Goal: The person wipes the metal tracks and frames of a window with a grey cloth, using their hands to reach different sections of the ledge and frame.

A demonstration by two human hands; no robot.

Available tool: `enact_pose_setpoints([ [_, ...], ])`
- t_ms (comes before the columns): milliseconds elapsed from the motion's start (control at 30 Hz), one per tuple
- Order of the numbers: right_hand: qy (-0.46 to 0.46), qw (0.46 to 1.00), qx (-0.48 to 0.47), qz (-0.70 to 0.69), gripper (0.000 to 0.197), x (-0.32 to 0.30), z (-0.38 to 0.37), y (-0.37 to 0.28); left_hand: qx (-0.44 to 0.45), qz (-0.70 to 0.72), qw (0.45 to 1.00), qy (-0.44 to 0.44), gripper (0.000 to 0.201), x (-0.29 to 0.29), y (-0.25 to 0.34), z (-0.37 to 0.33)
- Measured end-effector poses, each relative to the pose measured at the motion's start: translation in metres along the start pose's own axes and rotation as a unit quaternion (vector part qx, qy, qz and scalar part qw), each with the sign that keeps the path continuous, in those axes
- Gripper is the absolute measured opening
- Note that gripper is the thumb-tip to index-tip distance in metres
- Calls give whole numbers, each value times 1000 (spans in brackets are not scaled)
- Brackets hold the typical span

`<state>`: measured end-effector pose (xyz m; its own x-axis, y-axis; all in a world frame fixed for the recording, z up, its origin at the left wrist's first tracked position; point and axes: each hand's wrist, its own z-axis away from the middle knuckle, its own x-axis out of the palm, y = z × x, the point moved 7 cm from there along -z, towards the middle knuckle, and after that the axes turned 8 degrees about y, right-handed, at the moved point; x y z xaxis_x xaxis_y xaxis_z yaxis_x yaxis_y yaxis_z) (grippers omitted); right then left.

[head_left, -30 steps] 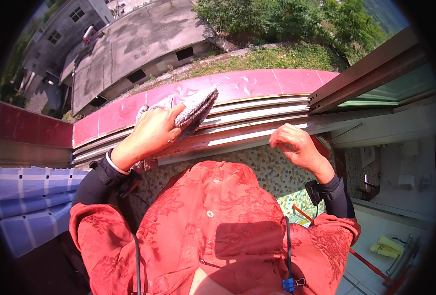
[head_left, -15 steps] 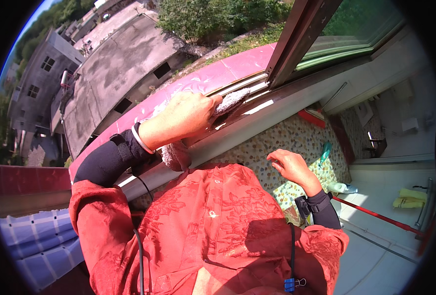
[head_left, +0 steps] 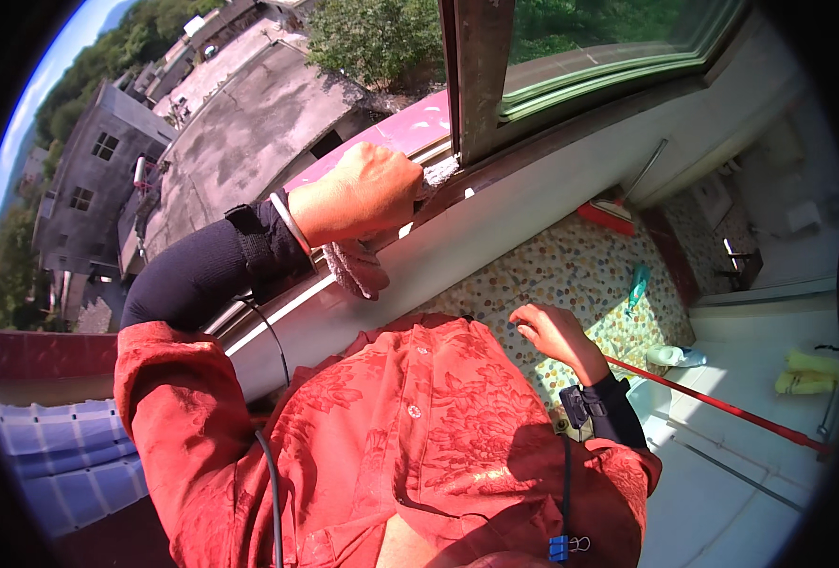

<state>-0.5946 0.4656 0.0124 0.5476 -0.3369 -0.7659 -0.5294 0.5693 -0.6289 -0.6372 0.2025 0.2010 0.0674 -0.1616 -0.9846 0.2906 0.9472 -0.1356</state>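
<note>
My left hand (head_left: 362,194) is closed on a greyish-pink cleaning cloth (head_left: 355,270) and presses it onto the window sill track (head_left: 431,201). One end of the cloth pokes out beyond my knuckles by the foot of the dark window frame (head_left: 476,85); the other end hangs down over the sill's inner side. Most of the cloth's middle is hidden under the hand. My right hand (head_left: 559,339) hovers in front of my body over the pebbled floor, holding nothing, with its fingers loosely bent and apart.
A red-headed broom or dustpan (head_left: 607,218) stands by the wall. On the right are a red pole (head_left: 722,396), a pale bottle (head_left: 670,356), a green object (head_left: 638,287) and yellow cloths (head_left: 807,374). A blue checked fabric (head_left: 69,464) lies at left. Outside the window are roofs and trees.
My left hand has slid the cloth along the track, closer to the window frame's foot. The whole view has shifted a little. My right hand stays about where it was.
</note>
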Motion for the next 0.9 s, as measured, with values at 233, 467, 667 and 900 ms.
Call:
enact_pose_setpoints([
  [233, 5, 999, -49, 15, 17, -7, -8, 17, -5, -26, 998, -58, 15, -6, 1, -19],
  [467, -15, 997, -73, 15, 17, 7, -17, 28, 44, -57, 994, -80, 14, 0, 1, -23],
  [667, -20, 996, -83, 4, 17, 13, -21, 31, 48, -34, 994, -97, 15, -5, 2, -39],
  [900, -44, 996, -76, -20, 16, 15, -33, 15, 82, -56, 995, 4, 14, -7, 14, -26],
])
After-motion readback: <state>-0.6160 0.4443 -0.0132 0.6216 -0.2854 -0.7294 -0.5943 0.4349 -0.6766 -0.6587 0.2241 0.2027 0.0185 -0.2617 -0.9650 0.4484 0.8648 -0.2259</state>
